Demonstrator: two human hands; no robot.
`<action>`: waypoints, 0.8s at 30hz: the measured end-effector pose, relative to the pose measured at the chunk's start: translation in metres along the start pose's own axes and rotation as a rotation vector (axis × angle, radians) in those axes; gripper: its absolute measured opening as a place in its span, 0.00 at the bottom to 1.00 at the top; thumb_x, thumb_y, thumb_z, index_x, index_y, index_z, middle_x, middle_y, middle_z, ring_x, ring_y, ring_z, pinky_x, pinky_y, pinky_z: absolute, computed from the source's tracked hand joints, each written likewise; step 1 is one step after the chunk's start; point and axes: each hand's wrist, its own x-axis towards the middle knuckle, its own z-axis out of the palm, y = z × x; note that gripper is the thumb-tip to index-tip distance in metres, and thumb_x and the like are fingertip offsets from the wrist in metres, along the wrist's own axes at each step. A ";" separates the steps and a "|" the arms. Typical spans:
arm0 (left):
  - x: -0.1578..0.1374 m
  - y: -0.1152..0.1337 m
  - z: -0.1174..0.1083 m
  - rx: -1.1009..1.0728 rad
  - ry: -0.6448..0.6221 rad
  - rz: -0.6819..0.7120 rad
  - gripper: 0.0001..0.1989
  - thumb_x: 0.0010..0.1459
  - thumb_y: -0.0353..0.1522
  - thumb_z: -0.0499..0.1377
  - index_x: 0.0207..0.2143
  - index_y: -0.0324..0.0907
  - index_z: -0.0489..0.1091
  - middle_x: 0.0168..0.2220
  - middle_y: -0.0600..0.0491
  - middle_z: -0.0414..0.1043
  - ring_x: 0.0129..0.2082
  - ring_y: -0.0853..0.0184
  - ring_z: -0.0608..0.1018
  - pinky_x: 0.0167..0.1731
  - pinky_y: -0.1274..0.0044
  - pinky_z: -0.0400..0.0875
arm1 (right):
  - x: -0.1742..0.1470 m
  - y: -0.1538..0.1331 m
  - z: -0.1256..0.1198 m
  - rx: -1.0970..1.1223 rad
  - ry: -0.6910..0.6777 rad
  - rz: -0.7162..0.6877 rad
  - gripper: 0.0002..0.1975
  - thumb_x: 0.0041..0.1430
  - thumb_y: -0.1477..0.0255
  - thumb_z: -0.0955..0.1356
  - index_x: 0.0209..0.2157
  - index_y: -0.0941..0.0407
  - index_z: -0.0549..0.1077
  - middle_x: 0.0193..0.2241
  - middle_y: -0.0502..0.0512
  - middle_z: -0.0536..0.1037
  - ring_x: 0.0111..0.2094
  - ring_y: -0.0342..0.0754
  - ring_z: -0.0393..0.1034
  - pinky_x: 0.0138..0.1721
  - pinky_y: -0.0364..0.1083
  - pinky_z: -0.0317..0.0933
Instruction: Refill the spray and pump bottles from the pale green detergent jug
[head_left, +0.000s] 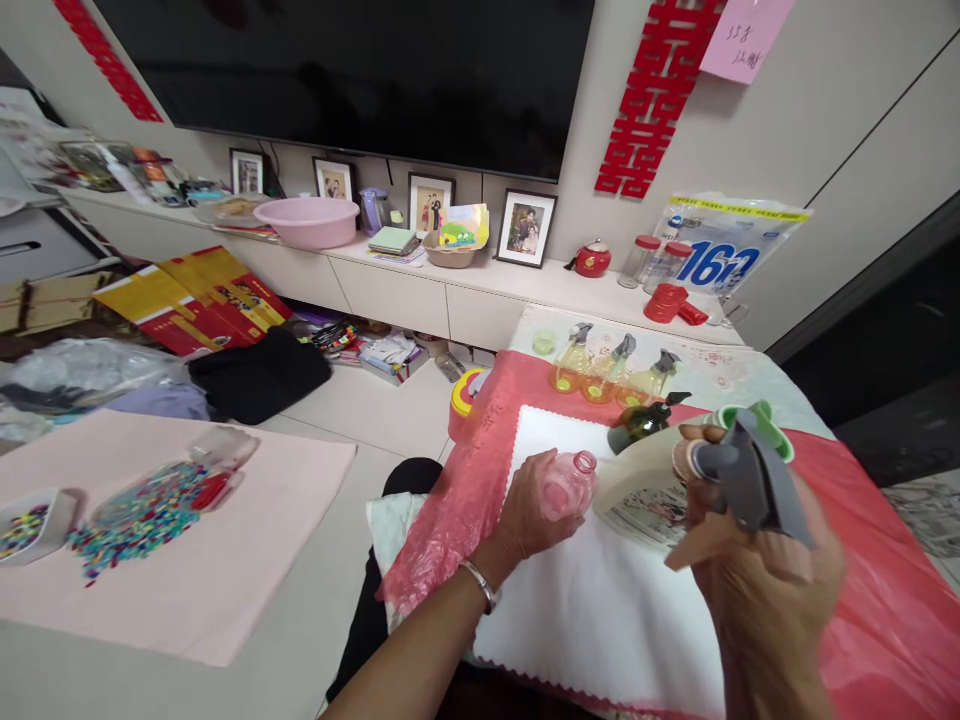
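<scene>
Left hand (529, 510) curled in a grip, right hand (757, 575) raised, fingers closed

Your forearms are bare, no sleeves; a thin silver bangle (480, 585) circles your left wrist, and dark trousers (375, 610) cover your legs.

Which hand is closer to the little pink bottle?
Left. The left hand is wrapped around the pink bottle, holding it on the white cloth. The right hand is off to its right, gripping a grey spray trigger.

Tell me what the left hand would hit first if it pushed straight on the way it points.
Probably the large white jug lying just beyond the pink bottle that the left hand holds; depth is hard to judge.
</scene>
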 end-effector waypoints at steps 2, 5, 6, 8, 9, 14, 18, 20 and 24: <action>0.000 0.001 0.001 0.004 0.008 -0.009 0.46 0.39 0.36 0.71 0.61 0.42 0.57 0.57 0.41 0.69 0.56 0.47 0.75 0.58 0.54 0.71 | 0.006 0.004 0.005 0.105 -0.009 -0.025 0.25 0.53 0.67 0.77 0.53 0.51 0.75 0.49 0.58 0.75 0.43 0.51 0.73 0.40 0.48 0.71; 0.001 0.003 0.001 0.017 0.011 -0.021 0.46 0.39 0.35 0.71 0.61 0.43 0.57 0.56 0.42 0.69 0.56 0.47 0.75 0.58 0.55 0.71 | 0.014 0.012 0.011 0.208 -0.082 -0.011 0.20 0.53 0.70 0.76 0.49 0.52 0.77 0.45 0.56 0.75 0.43 0.49 0.72 0.41 0.46 0.71; 0.001 0.004 0.001 0.020 0.010 -0.024 0.46 0.39 0.35 0.71 0.61 0.44 0.57 0.56 0.42 0.69 0.56 0.47 0.75 0.58 0.55 0.71 | 0.016 0.013 0.013 0.205 -0.097 0.002 0.19 0.54 0.70 0.76 0.48 0.53 0.77 0.44 0.56 0.75 0.43 0.49 0.72 0.41 0.46 0.70; 0.002 0.004 0.001 0.024 0.003 -0.021 0.46 0.40 0.35 0.70 0.61 0.44 0.57 0.56 0.42 0.69 0.56 0.47 0.75 0.58 0.56 0.71 | 0.019 0.018 0.016 0.205 -0.109 0.018 0.19 0.55 0.71 0.75 0.49 0.54 0.77 0.45 0.56 0.75 0.42 0.48 0.72 0.41 0.45 0.70; 0.002 0.003 0.001 0.026 0.003 -0.017 0.45 0.40 0.35 0.70 0.61 0.44 0.57 0.56 0.41 0.69 0.56 0.47 0.75 0.57 0.56 0.71 | 0.020 0.021 0.017 0.213 -0.118 0.022 0.20 0.56 0.71 0.74 0.51 0.54 0.76 0.46 0.57 0.75 0.43 0.49 0.72 0.41 0.45 0.70; 0.004 0.010 -0.002 0.068 0.013 0.011 0.42 0.41 0.37 0.69 0.59 0.42 0.59 0.53 0.41 0.71 0.54 0.47 0.76 0.55 0.55 0.73 | 0.018 0.050 0.023 0.216 -0.204 0.115 0.21 0.59 0.66 0.74 0.53 0.54 0.74 0.53 0.59 0.74 0.48 0.51 0.73 0.49 0.49 0.69; 0.011 0.030 -0.009 0.123 0.013 0.050 0.28 0.47 0.37 0.67 0.52 0.46 0.66 0.46 0.45 0.74 0.48 0.50 0.78 0.49 0.58 0.77 | 0.011 0.069 0.031 0.143 -0.242 0.163 0.22 0.58 0.59 0.74 0.49 0.56 0.75 0.49 0.60 0.76 0.45 0.52 0.74 0.48 0.51 0.69; 0.013 0.037 -0.011 0.165 -0.002 0.057 0.19 0.50 0.36 0.65 0.45 0.47 0.69 0.40 0.48 0.74 0.44 0.52 0.79 0.48 0.59 0.77 | 0.006 0.073 0.035 0.095 -0.251 0.175 0.23 0.56 0.57 0.74 0.48 0.56 0.76 0.47 0.59 0.77 0.45 0.52 0.73 0.49 0.51 0.68; 0.010 0.023 -0.003 0.179 -0.023 0.058 0.23 0.49 0.36 0.66 0.48 0.46 0.68 0.43 0.47 0.74 0.47 0.51 0.78 0.50 0.57 0.76 | -0.002 0.078 0.041 0.005 -0.212 0.210 0.23 0.55 0.55 0.73 0.46 0.56 0.76 0.45 0.58 0.78 0.47 0.54 0.72 0.53 0.54 0.65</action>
